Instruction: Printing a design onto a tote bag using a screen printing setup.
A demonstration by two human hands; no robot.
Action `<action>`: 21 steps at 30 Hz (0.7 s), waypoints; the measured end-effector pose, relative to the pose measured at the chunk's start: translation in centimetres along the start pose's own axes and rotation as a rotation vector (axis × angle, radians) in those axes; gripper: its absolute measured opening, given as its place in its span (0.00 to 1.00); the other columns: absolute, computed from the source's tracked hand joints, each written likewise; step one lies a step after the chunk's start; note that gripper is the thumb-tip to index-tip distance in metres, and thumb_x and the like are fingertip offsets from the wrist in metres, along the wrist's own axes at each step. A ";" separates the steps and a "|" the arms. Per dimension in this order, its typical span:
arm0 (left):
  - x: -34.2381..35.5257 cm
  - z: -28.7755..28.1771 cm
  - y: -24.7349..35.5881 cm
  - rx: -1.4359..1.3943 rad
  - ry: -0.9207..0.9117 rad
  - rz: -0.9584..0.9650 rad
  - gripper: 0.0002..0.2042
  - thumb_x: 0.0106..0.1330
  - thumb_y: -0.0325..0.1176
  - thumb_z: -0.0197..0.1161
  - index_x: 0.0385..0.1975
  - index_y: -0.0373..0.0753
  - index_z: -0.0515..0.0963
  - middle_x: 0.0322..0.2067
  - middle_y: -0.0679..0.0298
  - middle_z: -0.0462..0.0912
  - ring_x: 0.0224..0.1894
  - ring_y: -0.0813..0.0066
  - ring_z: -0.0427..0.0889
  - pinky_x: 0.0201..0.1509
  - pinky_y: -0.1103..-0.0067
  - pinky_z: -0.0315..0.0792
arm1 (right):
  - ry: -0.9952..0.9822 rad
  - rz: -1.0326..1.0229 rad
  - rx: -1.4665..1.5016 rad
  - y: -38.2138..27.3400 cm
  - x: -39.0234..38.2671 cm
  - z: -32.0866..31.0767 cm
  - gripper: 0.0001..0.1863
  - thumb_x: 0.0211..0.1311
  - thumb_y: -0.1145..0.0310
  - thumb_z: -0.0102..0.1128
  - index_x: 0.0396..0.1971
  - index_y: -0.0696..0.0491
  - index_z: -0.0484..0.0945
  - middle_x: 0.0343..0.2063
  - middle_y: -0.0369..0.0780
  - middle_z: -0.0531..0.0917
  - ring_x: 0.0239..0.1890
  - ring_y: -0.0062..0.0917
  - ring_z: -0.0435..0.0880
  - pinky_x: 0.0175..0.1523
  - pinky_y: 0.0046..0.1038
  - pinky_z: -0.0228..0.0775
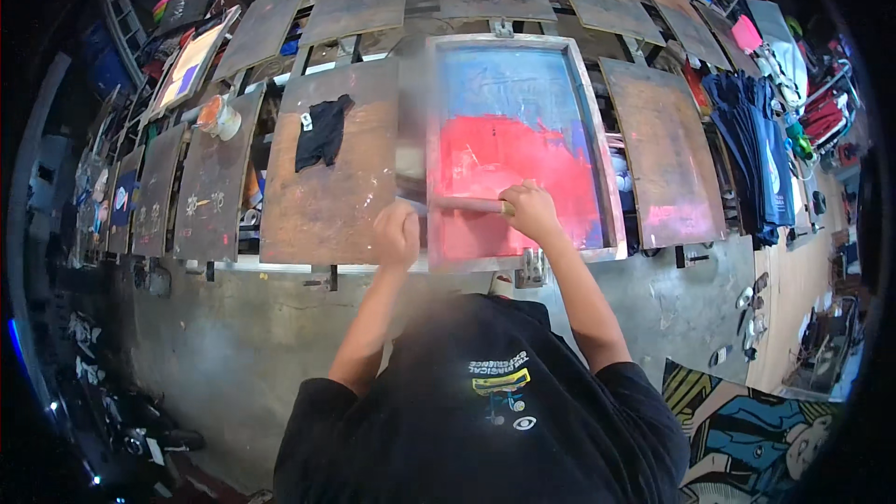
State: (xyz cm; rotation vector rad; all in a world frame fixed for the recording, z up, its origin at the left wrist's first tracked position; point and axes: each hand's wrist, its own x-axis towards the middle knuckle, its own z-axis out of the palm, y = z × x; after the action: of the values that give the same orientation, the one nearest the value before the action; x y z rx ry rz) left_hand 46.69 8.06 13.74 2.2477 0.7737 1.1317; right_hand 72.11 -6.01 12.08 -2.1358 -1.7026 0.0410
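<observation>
A wooden-handled squeegee [471, 205] lies across the wet pink-red ink [513, 159] inside a framed printing screen [590, 121]. My right hand [530, 210] is closed round the squeegee's right end. Left of the screen's edge, my left hand [399, 233] is closed in a fist, level with the squeegee. A blurred vertical band beside it hides the squeegee's left end and whatever those fingers hold. The screen's upper part shows blue mesh [504, 75]. A metal clamp [532, 268] sits at the near edge of the screen.
A small black garment [324, 133] lies on the wooden board [299, 201] to the left. Further left, an ink-stained tub [219, 119] stands on another board. More boards [667, 154] surround the screen. Dark blue garments [758, 154] hang at the right.
</observation>
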 end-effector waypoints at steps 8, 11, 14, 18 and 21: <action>4.2 4.5 0.0 0.252 -0.462 0.352 0.21 0.52 0.48 0.71 0.40 0.41 0.81 0.38 0.55 0.82 0.57 0.52 0.71 0.62 0.61 0.63 | -0.060 -0.078 -0.120 0.3 -0.1 0.1 0.09 0.46 0.61 0.66 0.29 0.46 0.81 0.28 0.34 0.81 0.40 0.29 0.79 0.41 0.34 0.76; 1.5 5.8 -0.7 0.177 -0.634 0.239 0.21 0.50 0.46 0.72 0.41 0.40 0.81 0.42 0.56 0.82 0.60 0.52 0.70 0.63 0.59 0.62 | -0.044 -0.059 -0.055 -0.2 -2.5 0.8 0.09 0.45 0.63 0.67 0.27 0.48 0.81 0.28 0.35 0.80 0.39 0.29 0.79 0.41 0.33 0.76; -2.0 5.3 -0.2 0.162 -0.658 0.229 0.21 0.50 0.46 0.72 0.40 0.40 0.81 0.38 0.58 0.83 0.53 0.55 0.75 0.58 0.60 0.65 | -0.119 -0.136 -0.058 -0.3 -5.1 0.3 0.08 0.44 0.64 0.67 0.25 0.48 0.81 0.27 0.35 0.80 0.39 0.30 0.78 0.42 0.32 0.76; -3.8 4.1 2.1 0.204 -0.755 0.099 0.20 0.51 0.48 0.72 0.37 0.41 0.81 0.36 0.59 0.83 0.46 0.57 0.78 0.52 0.64 0.67 | -0.180 -0.173 -0.001 -0.9 -5.5 -1.1 0.08 0.41 0.64 0.67 0.24 0.48 0.80 0.26 0.36 0.80 0.39 0.31 0.79 0.40 0.34 0.77; -1.6 5.5 1.1 0.352 -0.838 0.084 0.18 0.47 0.42 0.71 0.37 0.42 0.80 0.37 0.59 0.83 0.48 0.60 0.78 0.52 0.62 0.67 | -0.270 -0.171 -0.012 0.0 -2.6 -1.5 0.09 0.44 0.62 0.68 0.25 0.47 0.81 0.28 0.37 0.82 0.40 0.32 0.81 0.39 0.36 0.77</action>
State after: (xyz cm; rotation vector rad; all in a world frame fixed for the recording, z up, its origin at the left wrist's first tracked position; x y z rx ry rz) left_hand 50.75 5.21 10.70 2.7199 0.5377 0.0031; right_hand 71.88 -8.90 12.88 -2.0594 -2.0364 0.2833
